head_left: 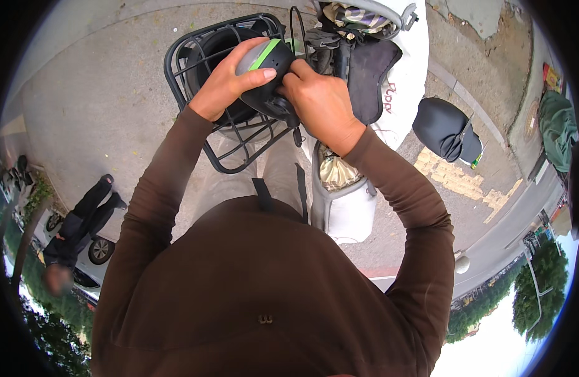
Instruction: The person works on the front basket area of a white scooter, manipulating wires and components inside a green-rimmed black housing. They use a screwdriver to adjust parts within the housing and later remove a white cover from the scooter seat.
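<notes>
My left hand (236, 75) grips a rounded black-and-grey housing (261, 88) with a bright green stripe; its exact kind I cannot tell. The thumb lies over its top and the other fingers wrap its far side. My right hand (318, 94) is closed against the housing's right side, fingertips pinched together, and whatever they hold is hidden. Beneath the housing is a black wire basket (223, 164) with a round dark thing inside it. Right of my hands, a white padded cover (406, 81) spreads out, with a dark pad on it.
A black rounded cushion-like thing (443, 129) lies to the right near yellow paving (465, 179). Camouflage-patterned cloth (358, 19) shows at the top. At far left, a person in dark clothes (82, 220) is near a parked car (98, 270). Green cloth (556, 129) hangs at far right.
</notes>
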Demonstrator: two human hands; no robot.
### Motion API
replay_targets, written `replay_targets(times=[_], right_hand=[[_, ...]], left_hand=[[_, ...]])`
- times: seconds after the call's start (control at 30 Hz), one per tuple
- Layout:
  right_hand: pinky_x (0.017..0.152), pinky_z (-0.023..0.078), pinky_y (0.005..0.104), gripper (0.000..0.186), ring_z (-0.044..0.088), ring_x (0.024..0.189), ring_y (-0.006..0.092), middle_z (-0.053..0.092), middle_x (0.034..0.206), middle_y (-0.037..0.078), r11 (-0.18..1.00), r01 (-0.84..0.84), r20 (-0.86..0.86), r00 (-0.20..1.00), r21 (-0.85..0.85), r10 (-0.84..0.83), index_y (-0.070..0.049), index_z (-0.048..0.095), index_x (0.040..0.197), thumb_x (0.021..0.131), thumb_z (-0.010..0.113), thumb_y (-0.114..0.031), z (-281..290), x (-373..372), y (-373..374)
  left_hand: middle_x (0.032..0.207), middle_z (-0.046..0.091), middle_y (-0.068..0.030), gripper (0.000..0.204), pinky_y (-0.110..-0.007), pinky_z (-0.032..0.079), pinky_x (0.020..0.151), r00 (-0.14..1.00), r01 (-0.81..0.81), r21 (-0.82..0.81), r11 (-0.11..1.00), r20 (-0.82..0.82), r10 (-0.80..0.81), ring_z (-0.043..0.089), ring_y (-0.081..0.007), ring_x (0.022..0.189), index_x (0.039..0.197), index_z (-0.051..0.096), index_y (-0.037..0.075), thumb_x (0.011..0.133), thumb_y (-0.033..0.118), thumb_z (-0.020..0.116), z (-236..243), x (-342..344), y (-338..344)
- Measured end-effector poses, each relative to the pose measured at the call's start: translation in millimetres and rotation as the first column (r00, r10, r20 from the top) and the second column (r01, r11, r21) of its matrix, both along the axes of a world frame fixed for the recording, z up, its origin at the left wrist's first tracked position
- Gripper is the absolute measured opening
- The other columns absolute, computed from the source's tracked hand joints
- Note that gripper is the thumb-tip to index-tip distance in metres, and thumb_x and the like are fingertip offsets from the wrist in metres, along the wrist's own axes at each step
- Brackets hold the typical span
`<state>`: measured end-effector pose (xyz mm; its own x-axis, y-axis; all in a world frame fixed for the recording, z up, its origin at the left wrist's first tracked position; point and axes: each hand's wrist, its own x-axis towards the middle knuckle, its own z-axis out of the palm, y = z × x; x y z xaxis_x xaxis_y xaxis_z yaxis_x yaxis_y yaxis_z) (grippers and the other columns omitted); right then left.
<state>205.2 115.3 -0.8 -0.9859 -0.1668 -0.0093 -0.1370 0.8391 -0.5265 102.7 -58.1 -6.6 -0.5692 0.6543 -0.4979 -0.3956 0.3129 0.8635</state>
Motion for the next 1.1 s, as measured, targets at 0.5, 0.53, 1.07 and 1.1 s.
replay_targets(times=[0.5,0.53,1.07,1.1], right_hand=[[0.067,0.056,0.0350,0.034,0.069,0.080,0.0285,0.061,0.121,0.020,0.984,-0.168,0.038,0.985,-0.056,0.170,0.002,0.065,0.107,0.074,0.059,0.001,12.6,8.8,14.5],[0.067,0.056,0.0350,0.033,0.069,0.079,0.0284,0.061,0.120,0.020,0.986,-0.162,0.058,0.985,-0.050,0.165,0.002,0.065,0.107,0.074,0.059,0.001,14.7,9.7,13.4],[0.070,0.055,0.0389,0.036,0.068,0.078,0.0327,0.062,0.119,0.016,0.970,0.074,0.087,0.995,-0.234,-0.054,-0.002,0.067,0.106,0.072,0.059,0.005,12.3,19.0,4.9],[0.069,0.056,0.0386,0.036,0.068,0.078,0.0326,0.062,0.119,0.016,0.976,0.042,0.098,0.995,-0.215,-0.021,-0.001,0.067,0.107,0.072,0.059,0.005,14.3,17.3,5.7]], left_hand=[[0.127,0.054,-0.0096,0.066,-0.031,0.038,0.102,0.982,-0.096,0.051,0.994,0.167,0.086,0.049,-0.0183,0.119,0.136,0.046,0.002,0.083,0.036,0.068,-9.3,-2.5,-0.3],[0.127,0.054,-0.0093,0.066,-0.031,0.037,0.102,0.983,-0.093,0.055,0.994,0.165,0.083,0.049,-0.0180,0.119,0.136,0.046,0.002,0.084,0.036,0.067,-8.2,-2.8,-0.8],[0.131,0.051,-0.0095,0.069,-0.031,0.034,0.105,0.991,-0.109,0.087,0.990,0.092,0.101,0.047,-0.0192,0.124,0.138,0.044,0.003,0.081,0.035,0.067,-9.5,4.0,-4.2],[0.133,0.050,-0.0092,0.070,-0.032,0.033,0.106,0.994,-0.094,0.084,0.992,0.066,0.089,0.046,-0.0195,0.126,0.139,0.043,0.003,0.081,0.037,0.065,-9.6,4.9,-4.7]])
